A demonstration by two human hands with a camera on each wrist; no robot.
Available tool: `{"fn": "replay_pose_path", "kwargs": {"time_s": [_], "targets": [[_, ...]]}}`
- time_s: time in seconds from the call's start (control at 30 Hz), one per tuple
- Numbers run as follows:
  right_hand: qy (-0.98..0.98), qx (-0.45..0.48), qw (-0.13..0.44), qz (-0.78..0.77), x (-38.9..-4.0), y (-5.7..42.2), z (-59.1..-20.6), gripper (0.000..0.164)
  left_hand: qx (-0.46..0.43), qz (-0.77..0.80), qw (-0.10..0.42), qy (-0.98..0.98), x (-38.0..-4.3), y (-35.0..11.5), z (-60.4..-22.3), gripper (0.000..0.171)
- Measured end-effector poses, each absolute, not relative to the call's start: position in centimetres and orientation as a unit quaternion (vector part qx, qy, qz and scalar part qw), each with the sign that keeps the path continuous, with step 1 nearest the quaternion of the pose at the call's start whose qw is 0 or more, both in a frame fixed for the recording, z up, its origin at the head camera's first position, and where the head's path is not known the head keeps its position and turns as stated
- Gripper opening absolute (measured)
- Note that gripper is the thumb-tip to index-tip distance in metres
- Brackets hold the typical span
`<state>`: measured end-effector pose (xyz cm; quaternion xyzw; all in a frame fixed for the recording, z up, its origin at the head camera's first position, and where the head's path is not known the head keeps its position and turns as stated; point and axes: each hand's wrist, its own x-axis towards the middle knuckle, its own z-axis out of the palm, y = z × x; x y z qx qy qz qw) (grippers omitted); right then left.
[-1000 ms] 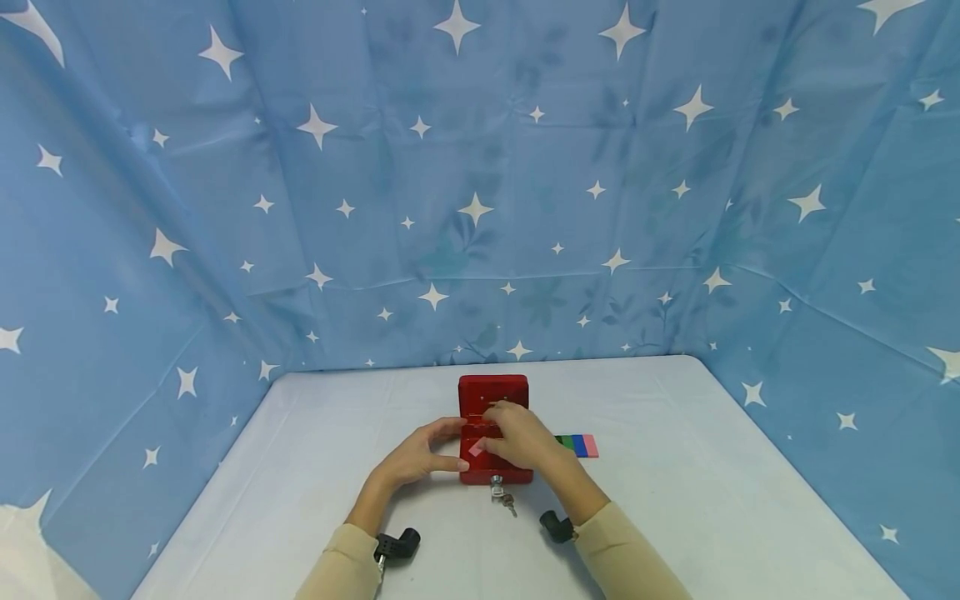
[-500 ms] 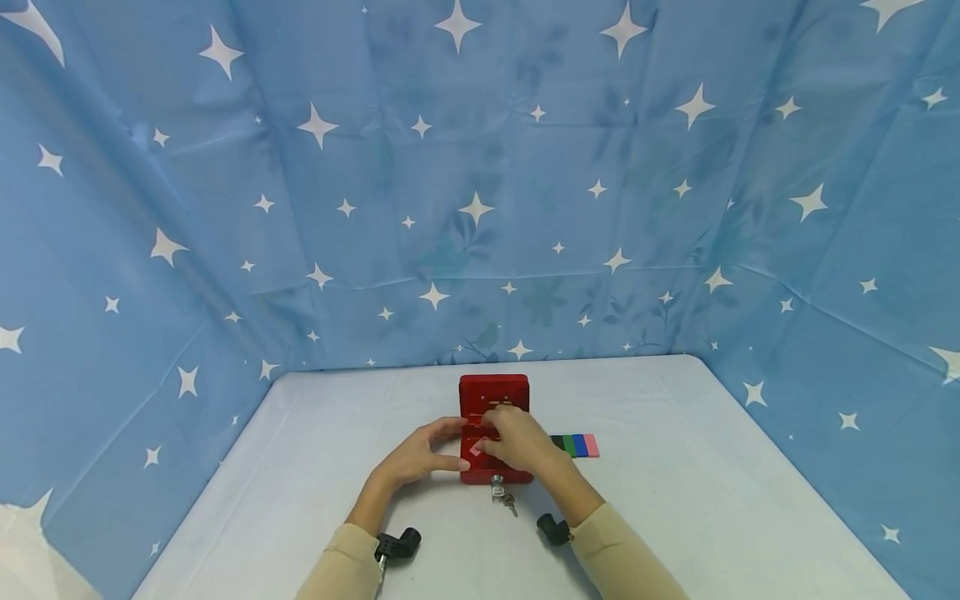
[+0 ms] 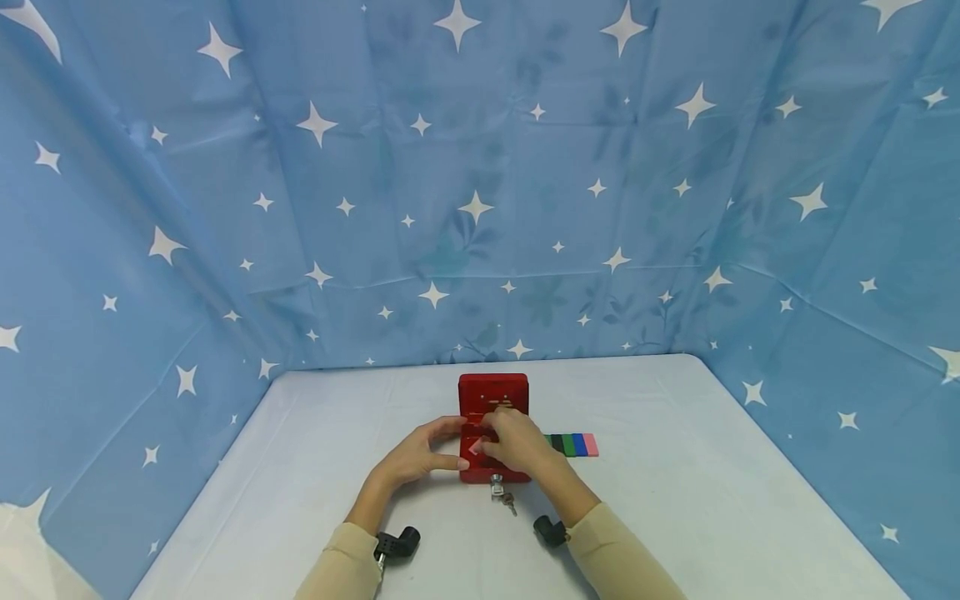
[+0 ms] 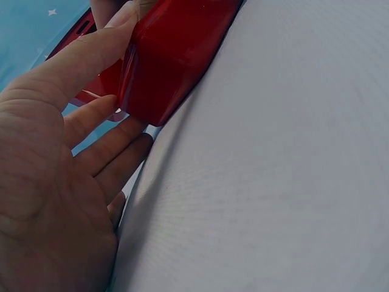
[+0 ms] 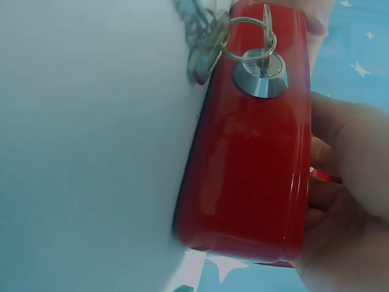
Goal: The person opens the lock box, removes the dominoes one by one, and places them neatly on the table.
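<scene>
A red cash box (image 3: 497, 476) stands on the table with its lid (image 3: 480, 388) raised. My left hand (image 3: 412, 454) is at its left side, thumb at the front corner and fingers fairly straight along the wall. In the left wrist view, the thumb touches the box rim. My right hand (image 3: 517, 439) reaches inside from the right, thumb apart from the forefinger. A small pink piece (image 3: 476, 447) shows by the right thumb; whether it is pinched is hidden. From the right wrist view, the front wall hides the fingertips.
A key ring (image 5: 249, 38) hangs from the front lock (image 5: 262, 76), with keys (image 3: 509, 502) near the white table (image 3: 675, 500). Right of the box lies a row of coloured pieces (image 3: 578, 444), partly behind my arm. A blue star-patterned curtain (image 3: 480, 250) encloses the table.
My right wrist has shifted slightly left and uncovered more of the coloured row. The right thumb has moved a little over the pink piece. The left hand and the box look unmoved.
</scene>
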<state>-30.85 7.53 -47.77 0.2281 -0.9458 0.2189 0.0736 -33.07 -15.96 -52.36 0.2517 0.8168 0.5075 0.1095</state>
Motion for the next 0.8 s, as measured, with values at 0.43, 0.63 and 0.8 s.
{"fn": "replay_pose_path", "kwargs": {"time_s": [0.43, 0.63, 0.8], "targets": [[-0.95, 0.227, 0.055, 0.206, -30.76, 7.2, -48.05, 0.032, 0.252, 0.513, 0.113, 0.813, -32.88, -15.92, -52.18, 0.078], [-0.953, 0.23, 0.037, 0.194, -30.57, 7.07, -47.88, 0.033, 0.25, 0.516, 0.115, 0.811, -32.79, -15.93, -52.06, 0.079], [-0.959, 0.232, 0.011, 0.163, -30.35, 6.98, -47.99, 0.035, 0.252, 0.516, 0.115, 0.811, -32.8, -15.9, -52.04, 0.079]]}}
